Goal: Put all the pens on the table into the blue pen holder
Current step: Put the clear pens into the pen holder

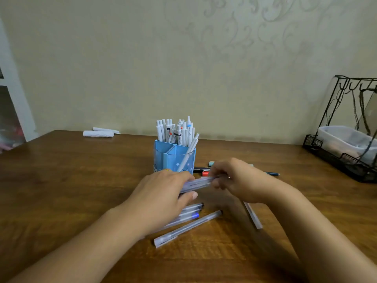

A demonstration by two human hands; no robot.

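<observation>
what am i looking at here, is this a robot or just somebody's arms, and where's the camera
There is no robot here. These are a person's two bare arms, filmed by one wide-angle camera worn on the head, looking forward and down, so you see roughly what the person sees.

The left hand and the right hand both hold a small bundle of clear pens between them, just above a wooden table. Each hand has a grip on one end of it.

Behind the hands stands the blue pen holder, already packed with white pens. More clear pens lie on the table under the arms, and a few darker pens lie beside the holder.

At the right edge stands a black wire rack; at the back left lie some white rolls.
</observation>
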